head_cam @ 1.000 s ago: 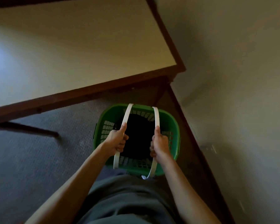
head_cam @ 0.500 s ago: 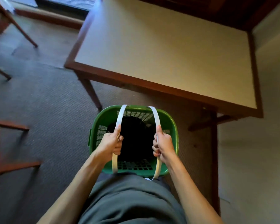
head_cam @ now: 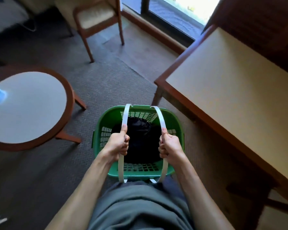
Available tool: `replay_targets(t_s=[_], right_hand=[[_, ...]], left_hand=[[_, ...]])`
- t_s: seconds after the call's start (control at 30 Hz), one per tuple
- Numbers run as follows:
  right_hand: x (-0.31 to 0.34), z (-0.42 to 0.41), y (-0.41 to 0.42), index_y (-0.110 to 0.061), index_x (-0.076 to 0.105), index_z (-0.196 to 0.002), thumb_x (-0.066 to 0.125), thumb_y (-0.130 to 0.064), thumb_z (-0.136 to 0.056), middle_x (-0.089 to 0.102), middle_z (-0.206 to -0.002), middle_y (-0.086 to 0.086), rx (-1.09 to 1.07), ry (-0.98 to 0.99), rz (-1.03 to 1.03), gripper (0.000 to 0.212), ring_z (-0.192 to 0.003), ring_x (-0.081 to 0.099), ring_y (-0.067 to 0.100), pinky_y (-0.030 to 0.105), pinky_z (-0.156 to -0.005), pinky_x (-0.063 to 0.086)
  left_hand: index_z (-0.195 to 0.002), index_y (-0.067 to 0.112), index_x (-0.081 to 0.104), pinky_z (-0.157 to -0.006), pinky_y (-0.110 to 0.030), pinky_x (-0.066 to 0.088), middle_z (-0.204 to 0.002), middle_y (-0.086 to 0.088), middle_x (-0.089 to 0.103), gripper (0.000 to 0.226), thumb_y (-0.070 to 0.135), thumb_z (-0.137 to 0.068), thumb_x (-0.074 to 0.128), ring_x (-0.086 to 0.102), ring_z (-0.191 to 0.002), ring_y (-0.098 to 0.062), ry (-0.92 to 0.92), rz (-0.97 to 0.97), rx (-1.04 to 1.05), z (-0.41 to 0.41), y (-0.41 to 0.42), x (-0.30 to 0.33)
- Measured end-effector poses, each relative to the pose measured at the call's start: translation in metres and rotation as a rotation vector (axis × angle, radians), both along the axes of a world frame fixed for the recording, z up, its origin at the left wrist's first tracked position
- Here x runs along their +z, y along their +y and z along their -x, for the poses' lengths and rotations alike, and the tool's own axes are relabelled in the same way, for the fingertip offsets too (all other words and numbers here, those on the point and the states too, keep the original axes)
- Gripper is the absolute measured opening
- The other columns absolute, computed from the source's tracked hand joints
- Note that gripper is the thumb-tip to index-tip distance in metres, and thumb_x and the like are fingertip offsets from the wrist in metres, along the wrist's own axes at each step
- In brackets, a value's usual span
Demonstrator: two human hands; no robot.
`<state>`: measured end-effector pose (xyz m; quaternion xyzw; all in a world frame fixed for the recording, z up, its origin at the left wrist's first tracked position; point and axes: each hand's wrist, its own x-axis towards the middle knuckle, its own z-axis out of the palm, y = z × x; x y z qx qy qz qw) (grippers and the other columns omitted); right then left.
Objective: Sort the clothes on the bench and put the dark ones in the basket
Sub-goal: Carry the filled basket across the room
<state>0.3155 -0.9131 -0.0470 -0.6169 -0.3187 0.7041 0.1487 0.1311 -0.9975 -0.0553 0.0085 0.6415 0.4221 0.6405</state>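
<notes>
Two white strap handles are gripped, one by the left hand [head_cam: 119,144] and one by the right hand [head_cam: 169,146], so the green laundry basket [head_cam: 176,123] is carried directly below and between both, equally near each; dark clothes [head_cam: 140,140] lie inside, the strap handles running near-to-far, and the table [head_cam: 231,90] stands right.
</notes>
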Motion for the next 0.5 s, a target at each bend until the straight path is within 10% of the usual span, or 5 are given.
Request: replay_targets(t_s=[0.5], right_hand=[[-0.021, 0.164, 0.137, -0.022, 0.036, -0.055, 0.049, -0.055, -0.099, 0.028, -0.047, -0.003, 0.291, 0.018, 0.047, 0.057, -0.036, 0.022, 0.01, 0.017, -0.044, 0.016]], left_hand=[[-0.057, 0.018, 0.035, -0.041, -0.018, 0.016, -0.038, 0.005, 0.022, 0.061, 0.063, -0.096, 0.045, 0.017, -0.028, -0.008, 0.111, 0.168, 0.349, 0.128, 0.081, 0.017]])
